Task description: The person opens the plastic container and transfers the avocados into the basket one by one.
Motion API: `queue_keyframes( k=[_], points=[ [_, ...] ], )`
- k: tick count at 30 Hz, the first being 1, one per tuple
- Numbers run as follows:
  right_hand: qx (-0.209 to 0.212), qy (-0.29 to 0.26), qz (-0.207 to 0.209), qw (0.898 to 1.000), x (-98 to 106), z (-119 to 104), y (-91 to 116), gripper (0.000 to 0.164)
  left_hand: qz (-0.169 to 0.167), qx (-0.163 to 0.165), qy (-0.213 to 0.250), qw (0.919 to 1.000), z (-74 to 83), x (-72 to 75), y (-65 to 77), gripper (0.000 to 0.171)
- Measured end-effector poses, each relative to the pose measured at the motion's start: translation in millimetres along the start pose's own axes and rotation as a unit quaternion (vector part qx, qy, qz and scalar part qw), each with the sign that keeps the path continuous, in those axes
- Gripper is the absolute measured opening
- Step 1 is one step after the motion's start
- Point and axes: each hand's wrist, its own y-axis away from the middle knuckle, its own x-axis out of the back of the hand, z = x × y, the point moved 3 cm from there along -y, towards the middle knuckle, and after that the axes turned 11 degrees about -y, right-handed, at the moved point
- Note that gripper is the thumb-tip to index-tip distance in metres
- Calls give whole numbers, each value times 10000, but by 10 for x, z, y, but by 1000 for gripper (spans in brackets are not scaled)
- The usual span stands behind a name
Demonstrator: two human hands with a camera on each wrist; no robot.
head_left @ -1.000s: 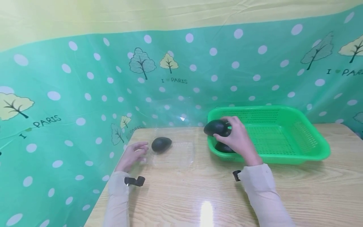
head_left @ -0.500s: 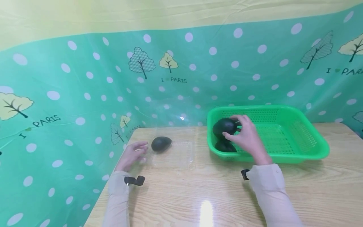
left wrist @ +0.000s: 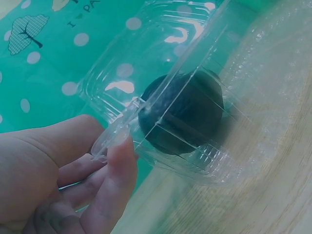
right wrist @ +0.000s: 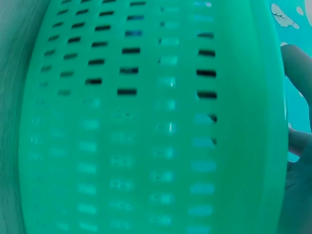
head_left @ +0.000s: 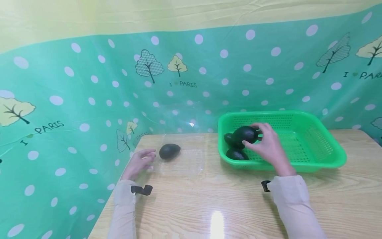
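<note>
My right hand holds a dark avocado over the left end of a green slotted basket. Two more avocados show below and beside it, one at the back and one at the front. To the left, a clear plastic clamshell box stands with its lid raised, and a single avocado lies in its left part. My left hand pinches the rim of that box at its near corner. In the right wrist view the basket wall hides most of my right hand.
A light wooden table carries the box and the basket. Close behind them hangs a green dotted curtain with tree prints, which also runs along the left side. The basket's right part shows its bare slotted floor.
My right hand has moved right with the avocado, from the basket's left rim to farther inside, bringing the back avocado into sight. The left hand and the box have stayed put.
</note>
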Motion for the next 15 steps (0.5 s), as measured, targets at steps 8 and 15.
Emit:
queue_keyframes(
  k=[8, 15],
  points=[
    [-78, 102, -42, 9999, 108, 81, 57, 59, 29, 4, 39, 10000, -3, -4, -19, 52],
    [-266, 299, -230, 9989, 178, 136, 102, 63, -31, 35, 102, 9999, 120, 2, 51, 52]
  ],
)
